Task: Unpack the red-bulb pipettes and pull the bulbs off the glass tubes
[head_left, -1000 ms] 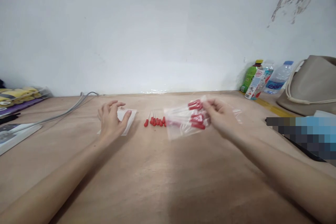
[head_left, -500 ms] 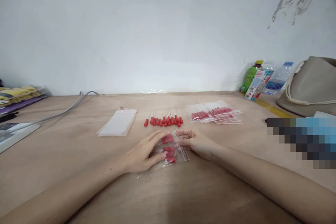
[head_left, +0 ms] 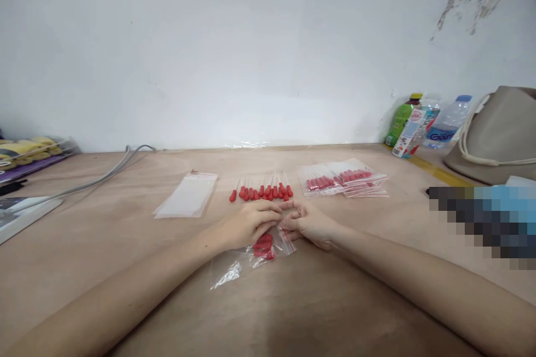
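A clear zip-lock bag with red-bulbed droppers inside lies on the table under my hands. My left hand is closed on the bag's upper edge near the red seal strip, its fingers bent. From the other side my right hand pinches the same edge, and the fingertips of both hands almost meet. Part of the bag is hidden beneath my left hand. Just beyond my hands lies a row of loose droppers, red bulbs toward me and clear tubes pointing away.
Flat, pale zip-lock bags are stacked to the left. Filled bags of droppers overlap on the right. Bottles and a beige bag stand at the back right. A grey cable crosses the left side.
My left hand has slid up and right from the bag's middle to its sealing edge. More of the bag's lower part now shows. My right hand stays near the same edge.
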A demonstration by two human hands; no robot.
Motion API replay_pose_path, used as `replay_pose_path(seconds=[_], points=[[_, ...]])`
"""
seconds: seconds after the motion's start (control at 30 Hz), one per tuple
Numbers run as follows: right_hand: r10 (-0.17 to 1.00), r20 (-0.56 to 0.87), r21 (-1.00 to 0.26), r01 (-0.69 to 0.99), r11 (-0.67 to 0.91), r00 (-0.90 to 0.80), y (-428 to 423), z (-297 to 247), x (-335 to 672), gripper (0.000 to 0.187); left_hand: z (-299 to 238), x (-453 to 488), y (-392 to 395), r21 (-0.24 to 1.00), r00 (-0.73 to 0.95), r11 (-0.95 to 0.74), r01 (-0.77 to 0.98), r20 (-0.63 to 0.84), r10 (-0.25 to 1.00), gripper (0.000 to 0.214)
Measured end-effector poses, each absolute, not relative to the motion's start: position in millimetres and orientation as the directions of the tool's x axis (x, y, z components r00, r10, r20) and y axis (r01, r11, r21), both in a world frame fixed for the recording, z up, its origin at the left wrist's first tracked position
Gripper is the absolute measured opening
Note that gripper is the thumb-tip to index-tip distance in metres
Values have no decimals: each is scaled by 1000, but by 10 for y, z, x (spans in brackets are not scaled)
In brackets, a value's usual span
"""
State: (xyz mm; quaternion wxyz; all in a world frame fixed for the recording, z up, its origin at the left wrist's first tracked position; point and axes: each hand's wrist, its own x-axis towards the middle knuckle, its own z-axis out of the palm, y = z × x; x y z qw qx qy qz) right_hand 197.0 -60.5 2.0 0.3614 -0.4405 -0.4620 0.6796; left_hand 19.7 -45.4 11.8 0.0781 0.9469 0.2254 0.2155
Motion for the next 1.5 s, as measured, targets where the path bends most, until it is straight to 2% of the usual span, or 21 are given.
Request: replay_pose_path(seconds=[0.2,0.47,0.57,0.7,0.8,0.93,1.03,1.13,1.2,1.33,1.4,1.5], points=[[873,-294,-933,-82,-351,-388,-582,55,1974,40,105,198,-448,187,820,-911,367,397,412,26],[889,-312,-929,-86,-359,-336,-580,33,1983,51,48,172,-399,109,825,-940,324,453,337,22],[895,-324,-928,-79,-363,-306,-591,37,1975,54,40,159,-385,43,830,-951,305,478,288,20],[906,-321,-939,-30,-342,-277,-610,50,1939,48,51,154,-383,-67,871,-947,313,419,258,24],[913,-292,-954,22,-298,-286,-616,40,1909,43,66,164,-396,-77,896,-949,306,360,260,25],[931,-260,-965,70,-251,-256,-608,-7,1894,40,52,143,-391,-44,913,-964,261,335,232,26],[949,-199,-979,90,-182,-246,-600,-67,1909,35,35,92,-361,1,868,-961,276,430,250,27],[948,-106,-991,113,-75,-299,-601,-138,1942,26,74,68,-359,72,805,-946,316,507,308,25],[945,-35,-984,176,24,-325,-603,-184,1972,18,133,77,-403,148,768,-918,368,509,389,22],[904,152,-879,364,308,-399,-592,-244,2044,15,213,56,-598,316,718,-811,492,380,583,20],[865,203,-813,414,410,-458,-580,-250,2073,15,194,-2,-705,366,706,-759,539,295,644,32],[838,190,-756,468,458,-512,-571,-228,2096,15,121,-102,-809,422,695,-713,560,229,681,54]])
